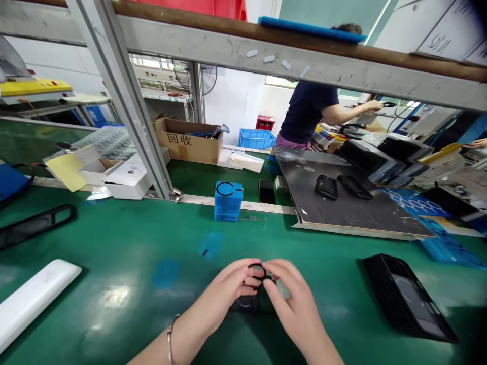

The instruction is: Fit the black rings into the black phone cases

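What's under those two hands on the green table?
Under the left hand and right hand lies a dark flat case, probably a phone case, on the green mat. Both hands pinch a black ring above it. The hands hide most of it.

Black ring point(257, 268) partly hidden, dark piece point(243, 305) beneath obscured

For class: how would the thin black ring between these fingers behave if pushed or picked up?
The black ring looks thin, so probably light. It holds its round shape between the left hand and right hand, so seems fairly stiff. It might roll if stood on edge.
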Demonstrator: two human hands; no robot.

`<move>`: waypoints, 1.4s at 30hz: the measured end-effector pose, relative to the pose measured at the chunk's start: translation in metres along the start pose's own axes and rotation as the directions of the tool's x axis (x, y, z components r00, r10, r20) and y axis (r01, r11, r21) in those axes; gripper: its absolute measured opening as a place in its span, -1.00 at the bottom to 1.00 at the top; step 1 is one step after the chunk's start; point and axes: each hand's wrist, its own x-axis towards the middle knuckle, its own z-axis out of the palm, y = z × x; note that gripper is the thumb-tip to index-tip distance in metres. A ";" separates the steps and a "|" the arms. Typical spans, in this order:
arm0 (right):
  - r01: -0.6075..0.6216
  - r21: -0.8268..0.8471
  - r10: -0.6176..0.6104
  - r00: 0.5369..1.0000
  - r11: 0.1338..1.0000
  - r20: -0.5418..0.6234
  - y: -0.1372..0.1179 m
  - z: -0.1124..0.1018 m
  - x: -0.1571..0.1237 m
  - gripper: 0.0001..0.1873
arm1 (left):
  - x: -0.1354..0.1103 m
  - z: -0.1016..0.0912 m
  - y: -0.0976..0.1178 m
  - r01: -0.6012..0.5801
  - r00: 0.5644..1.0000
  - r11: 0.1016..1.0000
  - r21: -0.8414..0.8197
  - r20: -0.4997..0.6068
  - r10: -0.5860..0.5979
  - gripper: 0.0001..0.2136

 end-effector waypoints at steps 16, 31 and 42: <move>-0.527 0.301 0.502 0.850 0.795 0.162 0.032 -0.004 -0.010 -0.74 | -0.012 -0.021 0.027 -0.237 0.969 0.297 0.925 0.203 0.140 -0.25; -0.599 0.255 0.544 0.798 0.759 0.259 0.032 0.026 -0.022 -0.68 | -0.027 -0.056 -0.012 -0.237 0.949 -0.186 0.954 0.268 0.166 -0.15; -0.521 0.040 0.499 0.834 0.853 0.237 0.025 0.033 -0.019 -0.78 | -0.027 -0.059 -0.010 -0.246 0.949 -0.152 0.957 0.270 0.163 -0.29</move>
